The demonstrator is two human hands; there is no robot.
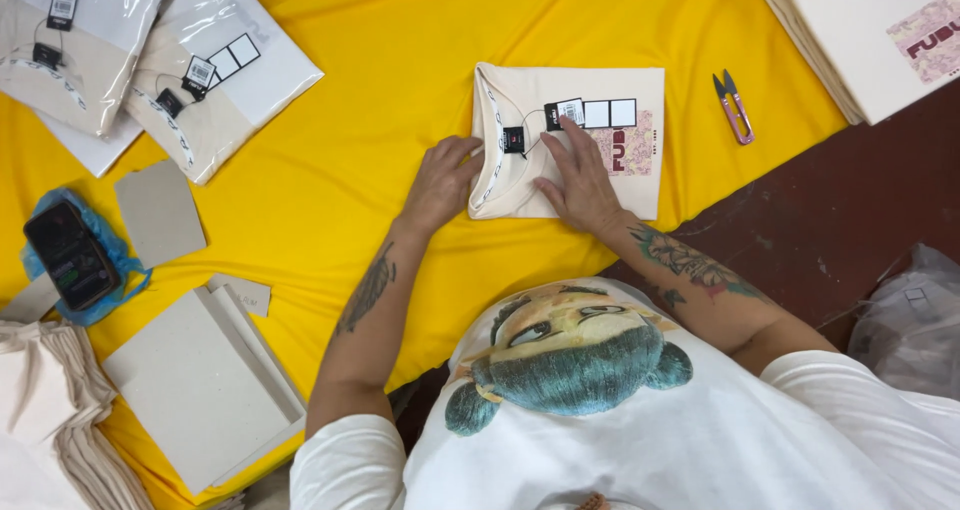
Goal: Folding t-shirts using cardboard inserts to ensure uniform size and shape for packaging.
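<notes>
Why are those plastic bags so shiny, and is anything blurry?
Head view: light glares off the bagged shirts; the folded shirt under both hands is sharp and evenly lit; the right hand casts only a soft shadow; no blur shows.

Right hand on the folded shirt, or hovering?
Touching. The head view shows the right hand lying flat on the folded cream shirt, fingers spread beside the hang tags, no gap visible.
</notes>
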